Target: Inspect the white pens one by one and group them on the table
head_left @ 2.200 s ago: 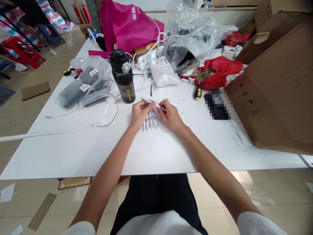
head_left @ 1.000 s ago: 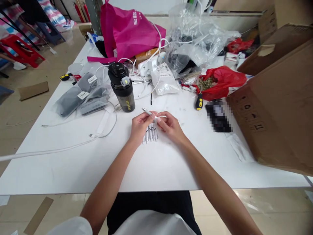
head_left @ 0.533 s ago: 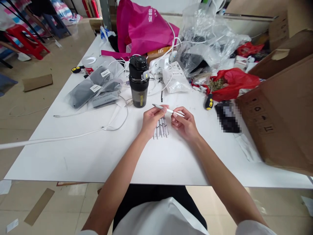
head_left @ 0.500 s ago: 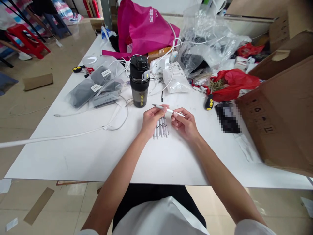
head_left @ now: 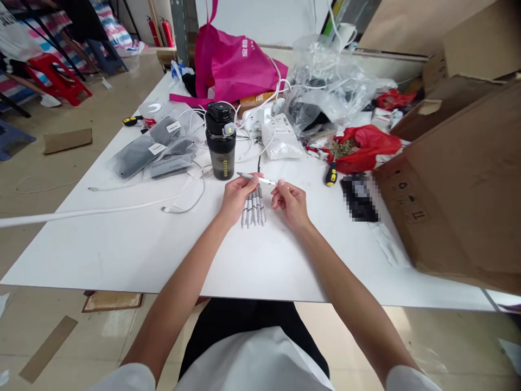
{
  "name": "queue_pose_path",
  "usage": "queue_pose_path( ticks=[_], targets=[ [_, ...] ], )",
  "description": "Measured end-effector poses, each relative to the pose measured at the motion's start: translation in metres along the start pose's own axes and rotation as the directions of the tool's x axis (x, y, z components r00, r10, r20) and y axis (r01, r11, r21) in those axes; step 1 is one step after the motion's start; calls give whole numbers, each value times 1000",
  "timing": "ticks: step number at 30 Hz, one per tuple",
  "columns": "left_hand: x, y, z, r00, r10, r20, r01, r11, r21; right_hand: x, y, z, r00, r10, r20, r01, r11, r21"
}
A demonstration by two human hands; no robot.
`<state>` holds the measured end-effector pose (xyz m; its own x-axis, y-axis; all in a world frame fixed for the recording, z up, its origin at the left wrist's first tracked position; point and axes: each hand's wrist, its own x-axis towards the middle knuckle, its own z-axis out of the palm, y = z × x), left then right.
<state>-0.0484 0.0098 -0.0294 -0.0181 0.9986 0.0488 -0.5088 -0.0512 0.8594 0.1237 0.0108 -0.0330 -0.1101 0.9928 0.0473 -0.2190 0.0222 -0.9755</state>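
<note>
A white pen with a grey end point(head_left: 266, 181) is held level above the table between my two hands. My left hand point(head_left: 236, 200) is closed on its grey end, the thumb pressed along the barrel. Thumb and fingertips of my right hand point(head_left: 292, 205) pinch the pen's other end. Just below, between the hands, several similar white and grey pens point(head_left: 254, 209) lie side by side on the white table point(head_left: 260, 266); my left fingers partly cover their upper ends. A dark thin stick-like thing point(head_left: 259, 163) lies beyond the held pen.
A black bottle point(head_left: 220, 141) stands behind my left hand, near bagged dark items point(head_left: 140, 155) and a white cable point(head_left: 81, 218). To the right are a yellow-black screwdriver point(head_left: 331, 172), a red bag point(head_left: 368, 149), and a large cardboard box point(head_left: 459, 190). A magenta bag point(head_left: 240, 65) sits behind.
The view has shifted, so the table things appear further left. My right fingers have slid to the pen's end, which no longer sticks out past them. My left hand keeps its hold.
</note>
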Motion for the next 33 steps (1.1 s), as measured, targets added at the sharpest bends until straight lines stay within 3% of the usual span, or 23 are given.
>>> queue_pose_path(
  ticks=[4, 7, 11, 13, 16, 22, 24, 28, 33],
  targets=[
    [-3, -4, 5, 999, -17, 32, 18, 1000, -11, 0, -2, -1, 1000, -2, 20, 1, 998, 63],
    [-3, -7, 5, 998, -52, 24, 53, 997, -47, -1, -4, 0, 994, -83, 75, 74, 991, 113],
    [-1, -11, 3, 999, -31, 18, 31, 999, -23, 2, -2, 2, 988, -152, 5, 151, 986, 75],
    [0, -13, 3, 1000, -4, 22, 4, 1000, 7, 4, -2, 1, 995, -103, -6, 103, 990, 95],
    [-1, -14, 3, 998, 31, 46, -34, 997, 63, 7, -5, -4, 998, 12, 66, -24, 985, 172],
    [-7, -6, 6, 979, 130, 159, -168, 952, 257, 7, -15, -10, 969, 180, 169, -221, 938, 268],
    [-8, -5, 7, 978, 109, 176, -153, 954, 259, 6, -15, -7, 980, 159, 122, -189, 937, 293],
    [-8, -10, 7, 989, 34, 146, -63, 977, 203, 6, -14, -1, 1000, 14, -26, -5, 951, 310],
    [-6, -3, 5, 994, 15, 111, -27, 994, 102, 16, -15, -12, 985, -86, -150, 123, 959, 254]
  ],
)
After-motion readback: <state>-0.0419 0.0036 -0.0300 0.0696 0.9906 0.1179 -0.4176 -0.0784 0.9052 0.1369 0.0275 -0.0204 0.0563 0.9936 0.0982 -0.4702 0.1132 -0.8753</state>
